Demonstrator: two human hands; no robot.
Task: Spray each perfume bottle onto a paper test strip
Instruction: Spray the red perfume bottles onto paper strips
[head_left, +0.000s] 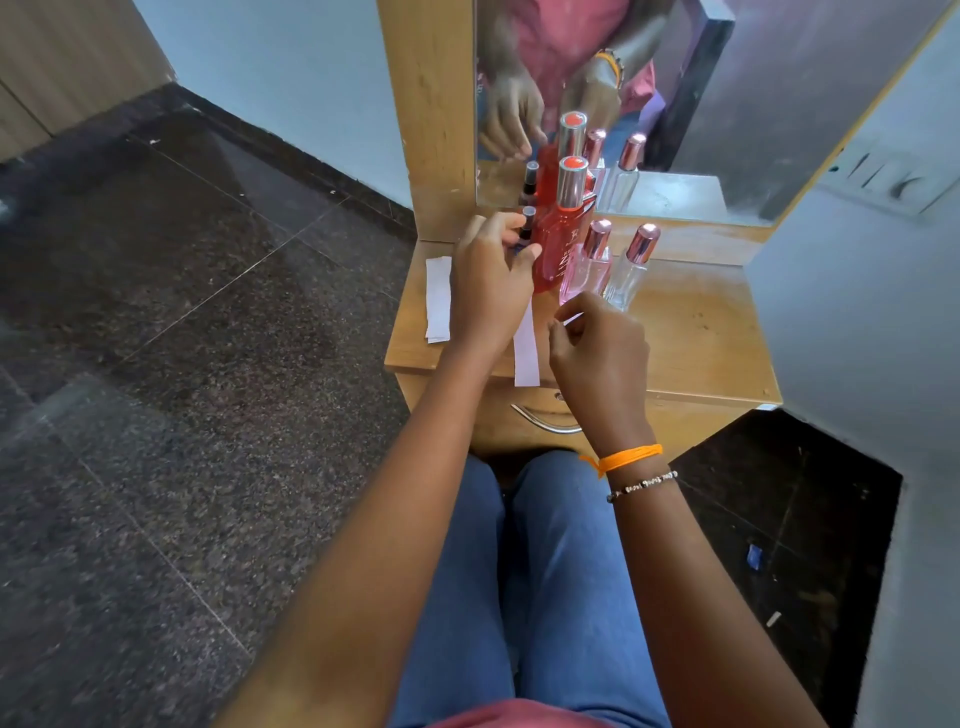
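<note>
On the small wooden dressing table (696, 332) stand several perfume bottles: a tall red bottle (558, 234) with a silver cap, a pink bottle (587, 267), a clear bottle (631, 273) and a small dark bottle (525, 228). My left hand (488, 283) curls around the small dark bottle beside the red one. My right hand (597, 353) hovers in front of the pink bottle and pinches something thin and white at its fingertips, mostly hidden. One white paper strip (526, 353) lies between my hands, another paper strip (438, 299) at the table's left edge.
A mirror (675, 104) behind the bottles reflects them and my hands. A drawer with a metal handle (543, 421) sits under the tabletop. Dark stone floor lies to the left, a white wall to the right. My knees are below the table.
</note>
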